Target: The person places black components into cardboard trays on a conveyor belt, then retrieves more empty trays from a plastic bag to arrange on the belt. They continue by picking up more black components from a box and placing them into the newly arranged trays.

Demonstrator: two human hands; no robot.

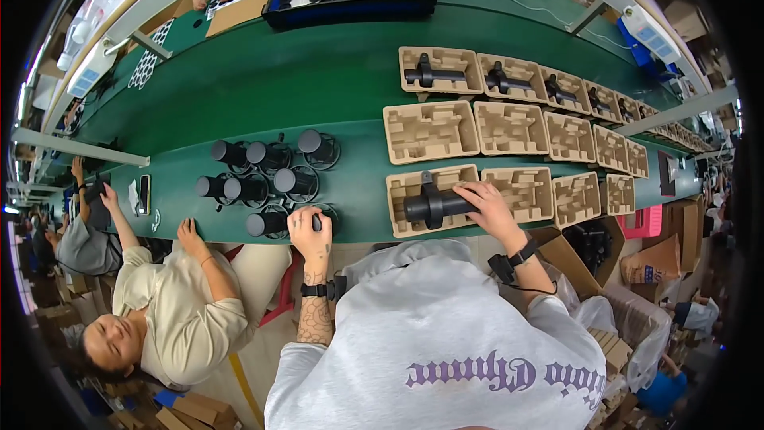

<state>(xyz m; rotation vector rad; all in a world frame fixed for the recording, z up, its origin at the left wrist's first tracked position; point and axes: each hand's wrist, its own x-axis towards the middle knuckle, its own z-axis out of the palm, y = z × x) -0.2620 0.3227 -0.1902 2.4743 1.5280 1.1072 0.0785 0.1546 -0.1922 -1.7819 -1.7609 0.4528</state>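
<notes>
My left hand [310, 232] is closed round a black cylindrical device at the near edge of the green table, its fingers covering most of it. Beside and behind it stand several more black cylindrical devices [296, 181] with grey tops and ring-shaped black parts. To the right, my right hand [487, 207] grips the right end of another black cylindrical device [430, 205], which lies sideways in a brown moulded pulp tray [395, 219]. A black collar with an upright tab circles this device. The right thumb is hidden.
Rows of pulp trays [430, 131] run to the right; the back row [438, 60] holds black devices. A blue bin [350, 8] of black round parts stands at the back. A co-worker [183, 302] sits at my left. An open carton [585, 251] stands at lower right.
</notes>
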